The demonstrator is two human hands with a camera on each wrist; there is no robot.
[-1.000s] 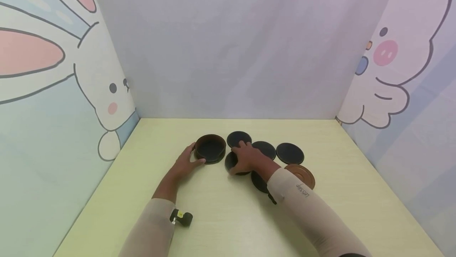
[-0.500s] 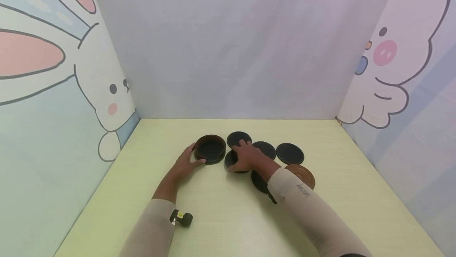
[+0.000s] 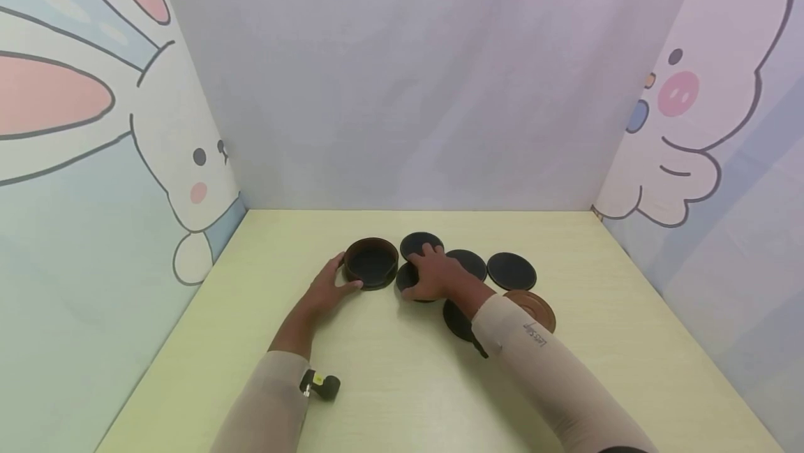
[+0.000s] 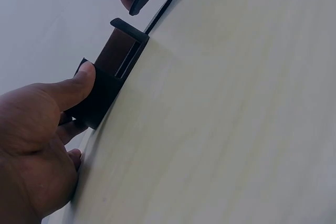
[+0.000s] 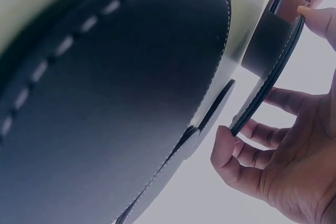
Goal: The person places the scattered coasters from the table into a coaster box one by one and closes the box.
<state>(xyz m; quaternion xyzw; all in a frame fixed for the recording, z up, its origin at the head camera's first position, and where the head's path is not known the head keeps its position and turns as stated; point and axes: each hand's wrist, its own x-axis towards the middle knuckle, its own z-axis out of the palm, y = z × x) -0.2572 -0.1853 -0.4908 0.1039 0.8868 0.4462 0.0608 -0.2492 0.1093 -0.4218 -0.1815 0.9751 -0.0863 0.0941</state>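
A round black holder with a brown inner wall (image 3: 372, 262) stands on the table; my left hand (image 3: 324, 290) grips its left side, thumb at the front. In the left wrist view the thumb and fingers of my left hand (image 4: 47, 108) clasp the holder (image 4: 100, 95). My right hand (image 3: 433, 275) pinches a black round coaster (image 3: 407, 280) just right of the holder. The right wrist view shows this coaster (image 5: 270, 80) tilted, clear of the table, its edges between the thumb and fingertips of my right hand (image 5: 294, 156).
Other black coasters lie on the table: one behind my right hand (image 3: 419, 242), one beside its wrist (image 3: 467, 263), one farther right (image 3: 511, 271), one under the forearm (image 3: 457, 320). A brown disc (image 3: 534, 310) lies partly behind the right sleeve.
The coaster in my right hand has risen slightly, shifting a little toward the back in the head view. My left hand and the holder have stayed in place.
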